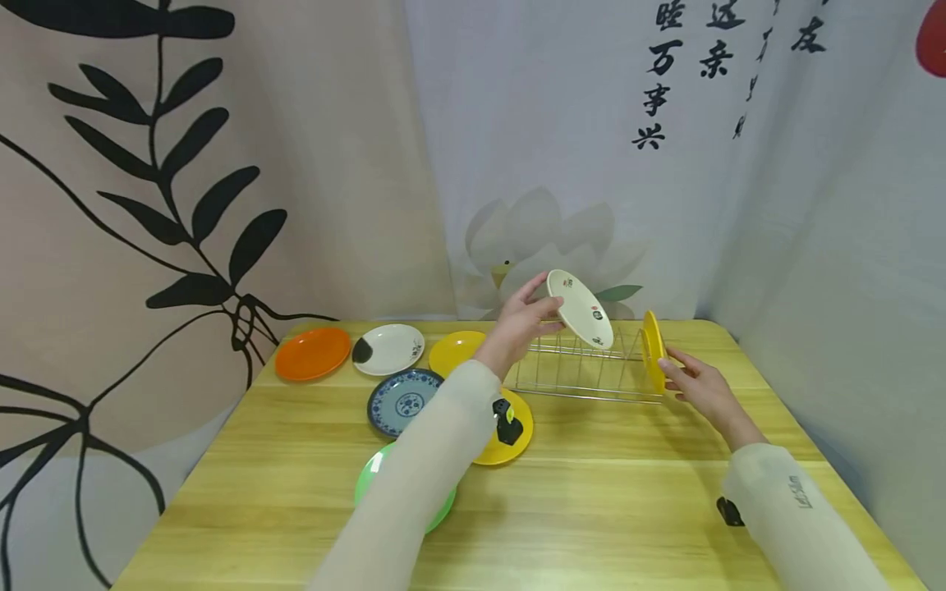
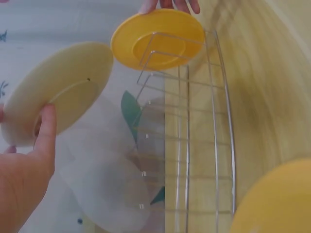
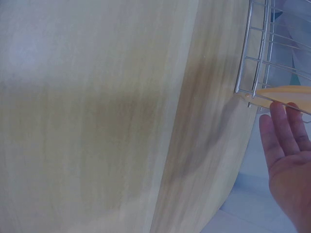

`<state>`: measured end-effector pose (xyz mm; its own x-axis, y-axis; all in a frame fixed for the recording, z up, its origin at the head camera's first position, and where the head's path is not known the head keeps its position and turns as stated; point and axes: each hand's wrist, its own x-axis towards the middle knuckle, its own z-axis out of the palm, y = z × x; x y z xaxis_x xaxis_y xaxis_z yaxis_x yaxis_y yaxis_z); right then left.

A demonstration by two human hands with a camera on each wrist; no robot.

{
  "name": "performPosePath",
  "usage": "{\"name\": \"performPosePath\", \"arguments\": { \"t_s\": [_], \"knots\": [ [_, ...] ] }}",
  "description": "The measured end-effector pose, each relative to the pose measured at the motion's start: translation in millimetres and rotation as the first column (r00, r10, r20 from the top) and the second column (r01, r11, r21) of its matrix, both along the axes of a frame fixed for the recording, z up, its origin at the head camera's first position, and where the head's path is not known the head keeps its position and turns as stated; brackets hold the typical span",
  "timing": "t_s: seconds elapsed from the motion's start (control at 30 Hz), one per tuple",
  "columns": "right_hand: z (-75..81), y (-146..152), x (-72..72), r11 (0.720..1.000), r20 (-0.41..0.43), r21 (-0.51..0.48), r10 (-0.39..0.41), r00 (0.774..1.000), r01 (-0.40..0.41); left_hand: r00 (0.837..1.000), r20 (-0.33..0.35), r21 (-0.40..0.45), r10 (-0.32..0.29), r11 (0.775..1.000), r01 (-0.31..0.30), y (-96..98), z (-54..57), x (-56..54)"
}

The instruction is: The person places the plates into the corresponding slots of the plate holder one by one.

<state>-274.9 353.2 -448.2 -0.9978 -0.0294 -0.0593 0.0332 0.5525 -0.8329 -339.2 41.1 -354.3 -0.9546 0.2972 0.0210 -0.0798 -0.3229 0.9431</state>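
Note:
My left hand (image 1: pixel 526 324) pinches a white plate (image 1: pixel 580 310) with small printed marks by its edge, tilted in the air above the left-middle part of the wire dish rack (image 1: pixel 576 379). In the left wrist view the thumb lies across the underside of this plate (image 2: pixel 73 87). A yellow plate (image 1: pixel 654 351) stands upright in the rack's right end. My right hand (image 1: pixel 698 384) is at its outer side; in the right wrist view fairly straight fingers (image 3: pixel 279 126) touch the yellow plate (image 3: pixel 286 94) near the rack's end wires.
Left of the rack lie an orange plate (image 1: pixel 313 354), a white plate with a black patch (image 1: pixel 399 349), a blue patterned plate (image 1: pixel 405 400), a green plate (image 1: pixel 373 472) and two yellow plates (image 1: pixel 454 349), partly behind my left arm. A curtain hangs behind the wooden table (image 1: pixel 591 509).

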Motion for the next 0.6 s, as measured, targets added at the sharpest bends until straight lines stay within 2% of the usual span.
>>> {"name": "performPosePath", "arguments": {
  "t_s": [0.27,0.47,0.6],
  "knots": [
    [-0.7,-1.1,-0.8,1.000,0.002,-0.011,-0.008,1.000,0.008,1.000,0.001,-0.056,0.031,0.998,-0.031,38.4,2.0,-6.3],
    [-0.6,-0.7,-0.3,1.000,-0.004,-0.008,-0.016,1.000,0.015,0.999,0.031,-0.055,0.016,0.998,-0.015,62.0,-2.9,-6.7],
    [0.2,0.5,-1.2,1.000,-0.005,-0.003,-0.023,1.000,0.023,1.000,0.021,-0.056,-0.002,0.998,0.003,74.4,-6.8,-6.8]
  ]
}}
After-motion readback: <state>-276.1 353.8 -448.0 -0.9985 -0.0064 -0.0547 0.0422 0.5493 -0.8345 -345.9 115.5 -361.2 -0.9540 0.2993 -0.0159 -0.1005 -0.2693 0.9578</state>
